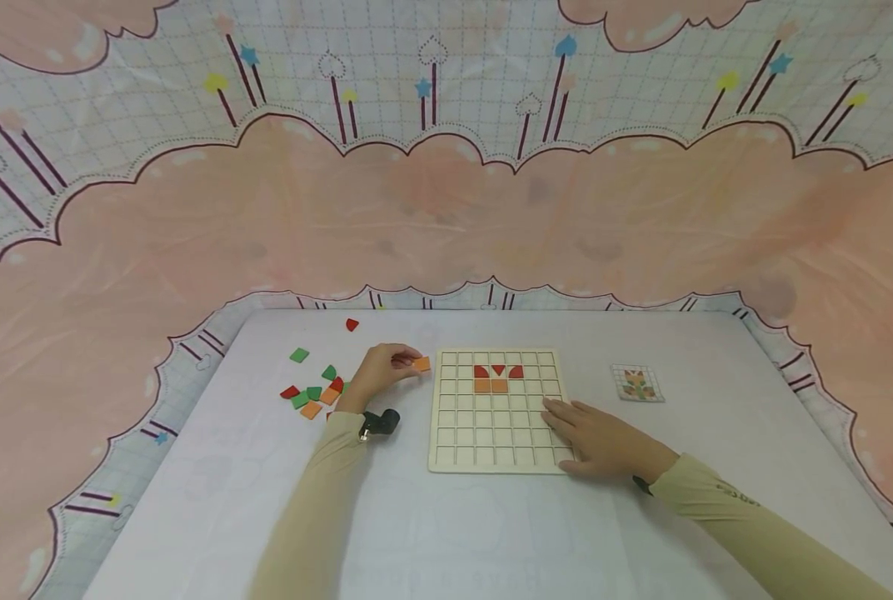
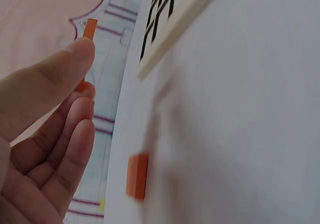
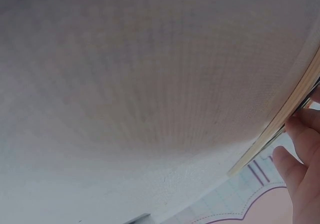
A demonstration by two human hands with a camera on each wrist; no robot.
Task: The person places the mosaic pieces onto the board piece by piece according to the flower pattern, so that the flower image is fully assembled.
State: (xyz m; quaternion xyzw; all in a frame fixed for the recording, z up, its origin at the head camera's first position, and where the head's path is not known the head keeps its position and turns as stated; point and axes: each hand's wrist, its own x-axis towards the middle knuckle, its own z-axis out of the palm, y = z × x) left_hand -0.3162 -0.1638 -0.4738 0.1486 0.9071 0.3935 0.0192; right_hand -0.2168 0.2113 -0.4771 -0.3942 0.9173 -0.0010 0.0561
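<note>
My left hand (image 1: 377, 373) pinches a small orange square tile (image 1: 421, 364) just left of the wooden grid board (image 1: 454, 452). In the left wrist view, thumb and forefinger grip this orange tile (image 2: 90, 28) by its faces, the other fingers bent below. On the board, two orange squares (image 1: 490, 386) lie side by side under a row of red pieces (image 1: 498, 370): two with curved edges and a triangle between. My right hand (image 1: 607, 437) rests with extended fingers on the board's right edge. From the right wrist, the fingers (image 3: 300, 139) show against the board's side (image 3: 272, 131).
Loose green, red and orange tiles (image 1: 311, 409) lie scattered left of my left hand. A lone red piece (image 1: 352, 325) sits farther back. To the right of the board is a picture card (image 1: 637, 383) with a gridded pattern. A patterned cloth (image 1: 446, 217) hangs behind the white table (image 1: 491, 542).
</note>
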